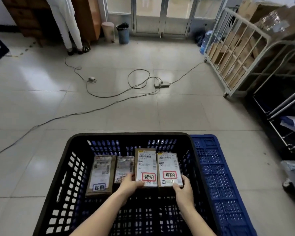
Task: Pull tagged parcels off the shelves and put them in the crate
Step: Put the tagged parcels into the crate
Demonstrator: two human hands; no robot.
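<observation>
A black slatted crate (pixel 193 169) stands on the floor in front of me. Inside it my left hand (pixel 130 183) grips the near end of a brown parcel with a red-framed tag (pixel 146 165). My right hand (pixel 183 187) grips the near end of a second red-tagged parcel (pixel 169 167) right beside it. Both parcels lie lengthwise, touching side by side. Further left in the crate lie a brown parcel with a blue-framed tag (pixel 101 174) and a silvery plastic-wrapped parcel (pixel 123 167).
A blue crate (pixel 216 176) sits against the black one's right side. Cables and a power strip (pixel 161 84) trail over the tiled floor. A wheeled cage cart of cardboard boxes (pixel 235 53) and metal shelving (pixel 286 108) stand at right. A person's legs (pixel 70 29) are at back left.
</observation>
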